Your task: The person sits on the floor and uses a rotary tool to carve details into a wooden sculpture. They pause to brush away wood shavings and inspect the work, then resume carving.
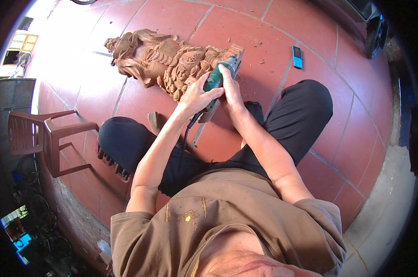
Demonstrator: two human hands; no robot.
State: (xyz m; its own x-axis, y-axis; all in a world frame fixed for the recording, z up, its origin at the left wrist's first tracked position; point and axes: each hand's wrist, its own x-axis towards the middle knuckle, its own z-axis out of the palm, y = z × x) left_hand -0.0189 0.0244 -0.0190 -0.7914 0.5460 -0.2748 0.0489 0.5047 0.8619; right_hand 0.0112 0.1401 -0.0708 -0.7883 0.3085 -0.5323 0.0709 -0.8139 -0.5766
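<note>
A carved brown wooden statue (169, 62) lies on its side on the floor in front of me, its flat base end to the right. Both hands are closed round a green rotary tool (213, 81), whose tip points away from me at the statue's base. My left hand (198, 96) wraps the tool's body from the left. From the right, my right hand (231, 88) grips it with the thumb along its top. A black cord (187, 134) trails from the tool's rear toward my lap. Whether the tip touches the wood cannot be made out.
Red floor tiles (172, 21) carry scattered wood chips (258, 43) beyond the base. A blue mobile phone (297, 57) lies to the far right. To my left stands a brown plastic chair (52, 134). A wooden piece (154, 123) is beside my left knee.
</note>
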